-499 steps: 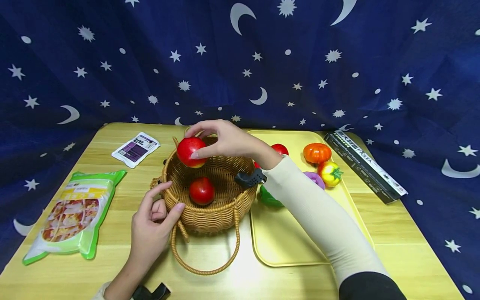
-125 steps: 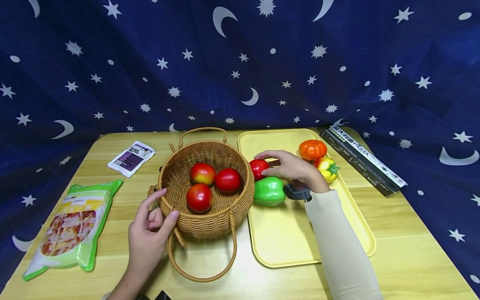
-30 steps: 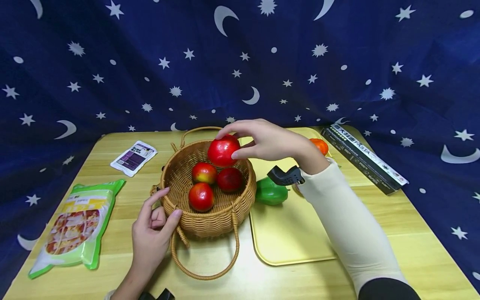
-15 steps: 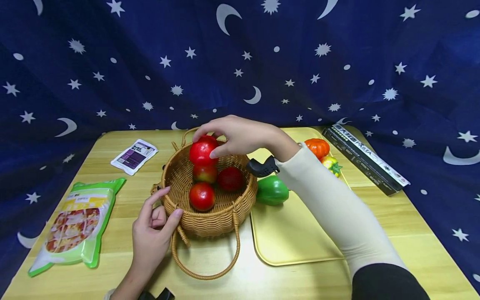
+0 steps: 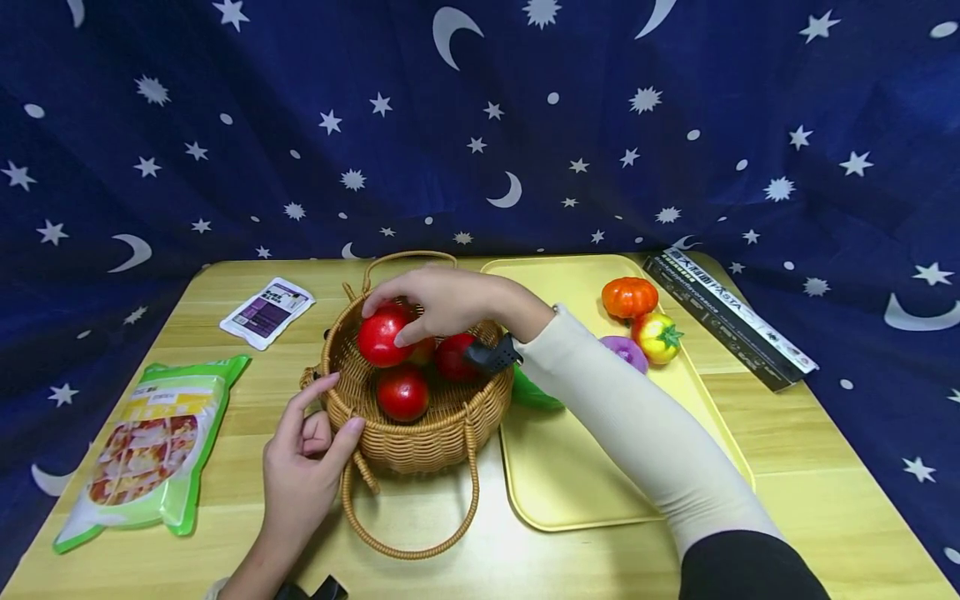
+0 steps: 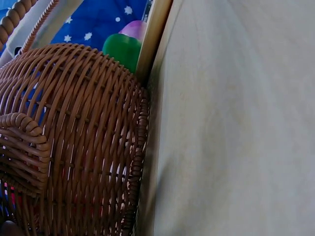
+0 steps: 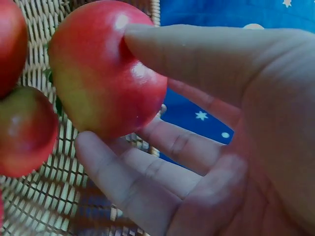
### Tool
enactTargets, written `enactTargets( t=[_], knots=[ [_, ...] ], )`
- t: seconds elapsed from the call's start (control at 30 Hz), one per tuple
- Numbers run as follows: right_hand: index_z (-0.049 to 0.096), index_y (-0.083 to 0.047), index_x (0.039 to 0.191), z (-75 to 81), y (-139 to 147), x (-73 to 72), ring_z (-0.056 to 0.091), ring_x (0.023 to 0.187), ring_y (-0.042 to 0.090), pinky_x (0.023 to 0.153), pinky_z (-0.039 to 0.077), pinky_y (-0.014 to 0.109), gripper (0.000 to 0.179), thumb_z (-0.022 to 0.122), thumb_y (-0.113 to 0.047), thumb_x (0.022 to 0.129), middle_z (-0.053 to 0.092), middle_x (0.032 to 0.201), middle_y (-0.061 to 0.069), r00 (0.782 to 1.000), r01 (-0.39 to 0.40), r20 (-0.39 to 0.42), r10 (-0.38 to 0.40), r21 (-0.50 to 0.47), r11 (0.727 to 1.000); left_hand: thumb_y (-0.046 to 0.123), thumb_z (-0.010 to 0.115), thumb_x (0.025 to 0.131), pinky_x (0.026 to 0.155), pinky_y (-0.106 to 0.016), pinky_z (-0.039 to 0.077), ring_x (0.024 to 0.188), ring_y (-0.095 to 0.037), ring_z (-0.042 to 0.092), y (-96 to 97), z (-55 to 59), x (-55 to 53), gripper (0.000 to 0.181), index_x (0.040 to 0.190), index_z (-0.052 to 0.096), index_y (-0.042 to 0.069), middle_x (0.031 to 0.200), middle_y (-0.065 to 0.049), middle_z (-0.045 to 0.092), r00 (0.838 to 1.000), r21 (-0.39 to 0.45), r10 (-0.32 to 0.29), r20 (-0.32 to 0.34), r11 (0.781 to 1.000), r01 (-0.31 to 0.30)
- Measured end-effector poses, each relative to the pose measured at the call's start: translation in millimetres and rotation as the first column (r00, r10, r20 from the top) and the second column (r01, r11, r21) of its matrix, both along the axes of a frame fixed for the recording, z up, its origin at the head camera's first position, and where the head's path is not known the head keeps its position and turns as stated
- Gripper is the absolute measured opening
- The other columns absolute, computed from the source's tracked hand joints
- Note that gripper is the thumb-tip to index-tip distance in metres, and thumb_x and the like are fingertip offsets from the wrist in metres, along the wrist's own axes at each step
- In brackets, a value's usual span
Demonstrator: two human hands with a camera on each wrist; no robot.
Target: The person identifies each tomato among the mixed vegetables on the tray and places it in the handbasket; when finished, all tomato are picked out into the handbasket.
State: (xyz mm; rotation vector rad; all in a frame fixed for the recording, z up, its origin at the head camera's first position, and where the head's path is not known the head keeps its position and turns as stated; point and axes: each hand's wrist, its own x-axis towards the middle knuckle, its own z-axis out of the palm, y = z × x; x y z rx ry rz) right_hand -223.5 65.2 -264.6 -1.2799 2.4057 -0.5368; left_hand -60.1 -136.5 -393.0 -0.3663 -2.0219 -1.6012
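Observation:
My right hand [image 5: 450,298] holds a red apple [image 5: 381,340] inside the wicker basket [image 5: 412,450], toward its far left. In the right wrist view, thumb and fingertips pinch this apple [image 7: 98,69], which has a yellow-green patch. Below it in the basket lie a red fruit [image 5: 403,393] and a darker red one [image 5: 453,358]; a third is mostly hidden behind the held apple. My left hand [image 5: 303,458] touches the basket's near left rim with index finger and thumb, both fairly straight and spread apart. The left wrist view shows the woven wall [image 6: 88,147] close up.
On the yellow tray [image 5: 592,492] to the right are an orange pumpkin [image 5: 630,297], a yellow-red tomato-like piece [image 5: 657,337], something purple [image 5: 626,353] and a partly covered green pepper [image 5: 534,393]. A pasta box [image 5: 731,318], white pouch [image 5: 267,312] and green food bag [image 5: 150,450] lie around.
Over the last second, my right hand has carried the apple leftward from the basket's right side and down into it. Earlier, it took this apple from the tray. The left hand stays put.

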Motion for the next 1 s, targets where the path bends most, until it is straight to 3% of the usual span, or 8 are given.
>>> enactTargets(
  t=[0.27,0.53,0.8,0.93,1.0],
  knots=[
    [0.058,-0.017,0.143,-14.3,-7.1,0.4,0.051,0.127,0.011,0.108,0.036,0.025,0.047,0.071,-0.027,0.099,0.058,0.141,-0.003,1.0,-0.017,0.017,0.017,-0.011,1.0,-0.022,0.072,0.079,0.05,-0.025,0.021,0.057,-0.013,0.024,0.9,-0.4,1.3,0.058,0.134,0.059,-0.007,0.062,-0.004,0.025,1.0,0.006,-0.007,0.001,1.0,0.007],
    [0.053,-0.014,0.148,-11.0,-2.5,4.5,0.052,0.131,0.016,0.11,0.036,0.026,0.05,0.067,-0.02,0.101,0.054,0.147,-0.001,1.0,-0.025,-0.006,0.025,-0.031,0.999,-0.021,0.072,0.079,0.05,-0.024,0.021,0.057,-0.011,0.024,1.5,-1.1,0.3,0.058,0.134,0.059,-0.007,0.062,-0.002,0.026,1.0,0.008,-0.011,-0.013,1.0,0.011],
    [0.058,-0.013,0.144,1.5,25.4,22.6,0.055,0.124,0.013,0.107,0.041,0.029,0.044,0.067,-0.019,0.101,0.058,0.142,-0.001,0.998,-0.01,-0.06,0.002,-0.127,0.992,-0.022,0.072,0.078,0.051,-0.025,0.022,0.057,-0.012,0.025,-1.9,-1.2,0.6,0.059,0.133,0.059,-0.007,0.062,-0.002,0.026,1.0,0.002,-0.011,0.027,1.0,0.011],
    [0.06,-0.012,0.141,6.0,45.4,35.0,0.056,0.125,0.013,0.107,0.042,0.032,0.043,0.068,-0.02,0.1,0.06,0.14,0.0,0.998,0.013,-0.057,-0.026,-0.213,0.977,-0.02,0.075,0.078,0.053,-0.024,0.022,0.058,-0.016,0.025,-7.9,-1.8,-1.4,0.06,0.133,0.062,-0.001,0.063,-0.006,0.026,0.999,-0.034,-0.004,0.044,0.999,0.005],
    [0.06,-0.013,0.14,7.4,56.9,41.5,0.057,0.123,0.012,0.103,0.045,0.033,0.042,0.069,-0.022,0.1,0.061,0.137,-0.001,0.997,0.049,-0.043,-0.061,-0.25,0.967,-0.02,0.077,0.076,0.053,-0.024,0.022,0.058,-0.016,0.025,-9.3,3.7,-2.6,0.059,0.131,0.063,-0.002,0.063,-0.007,0.027,1.0,-0.065,-0.001,0.01,0.998,0.002]
  ],
)
